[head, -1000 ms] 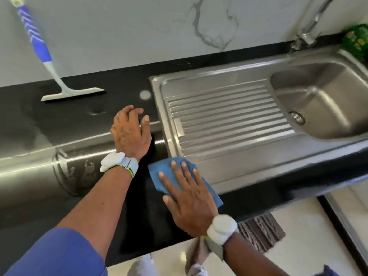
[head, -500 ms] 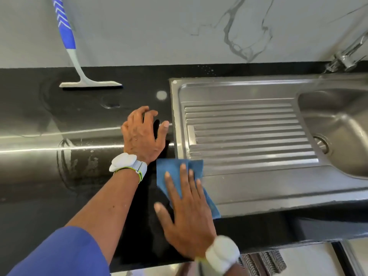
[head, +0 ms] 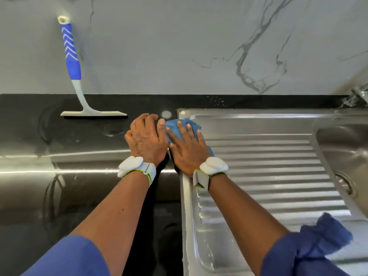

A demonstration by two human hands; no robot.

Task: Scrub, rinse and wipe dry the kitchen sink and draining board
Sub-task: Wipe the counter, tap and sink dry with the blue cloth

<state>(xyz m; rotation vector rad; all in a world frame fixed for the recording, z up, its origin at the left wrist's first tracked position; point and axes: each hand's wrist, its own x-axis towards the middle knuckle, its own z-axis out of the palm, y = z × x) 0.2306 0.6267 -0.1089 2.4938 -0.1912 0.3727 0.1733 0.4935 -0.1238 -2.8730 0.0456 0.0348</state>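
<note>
Our right hand [head: 188, 150] flat, fingers spread on the blue cloth [head: 175, 126], centre frame, upper-left corner of the draining board [head: 268, 166], our left hand [head: 147, 139] relaxed, empty, on the counter [head: 79, 136] alongside

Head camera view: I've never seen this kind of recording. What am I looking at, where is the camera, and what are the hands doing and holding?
There is no machine here. A person wears a wide-angle camera on the head, looking down at their own two arms. Each wrist carries a white band. The right hand presses a blue cloth, fingers spread, onto the far left corner of the steel draining board. The sink basin lies to the right, with a tap behind it. The left hand rests on the black countertop beside the cloth and holds nothing. A blue-handled squeegee stands on the countertop, leaning against the marbled wall.
</note>
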